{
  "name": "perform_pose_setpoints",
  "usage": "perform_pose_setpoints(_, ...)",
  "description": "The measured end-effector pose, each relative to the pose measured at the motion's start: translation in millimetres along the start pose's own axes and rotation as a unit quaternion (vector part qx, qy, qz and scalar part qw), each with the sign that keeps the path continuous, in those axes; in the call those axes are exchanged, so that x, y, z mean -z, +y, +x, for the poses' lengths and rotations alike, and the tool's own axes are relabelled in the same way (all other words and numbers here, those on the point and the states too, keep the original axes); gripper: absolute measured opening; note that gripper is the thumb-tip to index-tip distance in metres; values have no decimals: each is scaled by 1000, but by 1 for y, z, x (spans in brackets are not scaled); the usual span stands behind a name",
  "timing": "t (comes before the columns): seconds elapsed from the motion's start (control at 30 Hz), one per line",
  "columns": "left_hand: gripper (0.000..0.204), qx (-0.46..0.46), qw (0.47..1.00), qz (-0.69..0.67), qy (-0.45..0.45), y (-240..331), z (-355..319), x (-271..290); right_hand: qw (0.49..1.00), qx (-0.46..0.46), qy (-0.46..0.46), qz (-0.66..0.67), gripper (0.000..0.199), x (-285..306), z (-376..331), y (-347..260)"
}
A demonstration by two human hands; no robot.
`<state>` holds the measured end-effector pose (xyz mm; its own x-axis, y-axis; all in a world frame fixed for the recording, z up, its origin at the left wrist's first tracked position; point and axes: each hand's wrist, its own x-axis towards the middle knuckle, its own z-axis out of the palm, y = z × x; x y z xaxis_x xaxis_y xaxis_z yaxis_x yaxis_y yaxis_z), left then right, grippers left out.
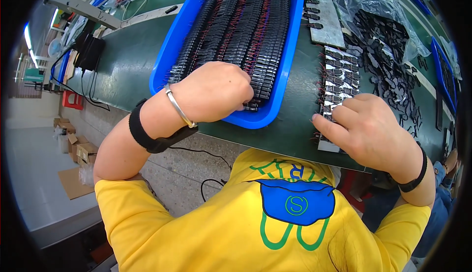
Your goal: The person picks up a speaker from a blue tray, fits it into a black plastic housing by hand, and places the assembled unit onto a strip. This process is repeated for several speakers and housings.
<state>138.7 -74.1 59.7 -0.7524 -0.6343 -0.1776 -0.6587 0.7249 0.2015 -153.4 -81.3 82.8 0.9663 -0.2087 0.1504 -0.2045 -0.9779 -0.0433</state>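
Note:
My left hand [216,91] is over the near end of a blue plastic tray [162,58], its fingers curled down at the black parts. Its fingertips are mostly hidden, so I cannot make out what they hold. Packed rows of small black parts with red wires [231,31] fill the tray. To the right, my right hand [371,129] hovers over or touches a pale board [328,145] lined with similar black and white parts [339,75]. The right thumb stretches to the left, apart from the bent fingers, and nothing shows between them.
Loose black pieces [388,75] lie heaped right of the board, by clear plastic film [378,1]. Behind it, another pale board [325,21] carries a few parts. A black adapter with cables [90,53] sits at the left of the green table [128,45]. Another blue tray [444,75] stands far right.

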Motion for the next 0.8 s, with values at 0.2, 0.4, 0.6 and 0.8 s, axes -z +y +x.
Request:
perform_pose_setpoints(0.2,10,2,1000,31,3,0,-1,-8,999,-28,8,21,30,-4,-14,-6)
perform_pose_setpoints(0.4,11,-8,998,56,39,5,1,-13,998,-51,22,31,29,-2,-30,-14)
perform_pose_setpoints(0.6,10,-22,992,24,122,19,-10,18,979,-155,106,75,28,3,-73,-24)
perform_pose_setpoints(0.8,10,-73,946,-281,142,66,-37,14,882,-366,247,164,22,-49,-142,-46)
